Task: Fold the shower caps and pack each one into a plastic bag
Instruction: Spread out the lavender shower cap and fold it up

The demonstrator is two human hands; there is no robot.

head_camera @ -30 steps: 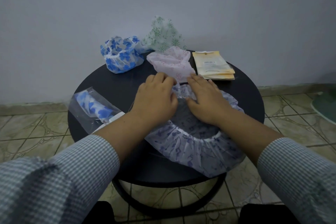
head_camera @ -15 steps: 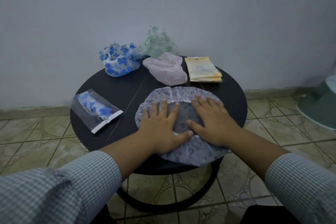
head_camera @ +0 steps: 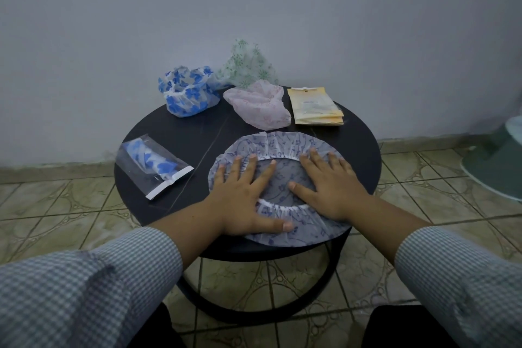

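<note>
Purple shower cap (head_camera: 282, 144) is lying spread before the yellow bags (head_camera: 315, 106); left hand (head_camera: 240, 195) and right hand (head_camera: 332, 192) are pressing flat-fingered, gripping nothing; smoothing outward evenly should be helping the fold.

Lilac floral cap (head_camera: 282, 141), blue-flowered cap (head_camera: 187, 93), pink cap (head_camera: 258, 106), black table (head_camera: 175, 133)

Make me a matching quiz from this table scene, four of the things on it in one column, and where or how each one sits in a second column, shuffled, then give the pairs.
Things
1. purple shower cap
2. blue flowered cap
3. sealed plastic bag
4. yellow packets

States
A. stacked at the table's far right
B. pressed flat under both hands
C. lying at the left edge with a folded blue cap inside
D. loose and crumpled at the far left

Pairs: 1-B, 2-D, 3-C, 4-A
</note>
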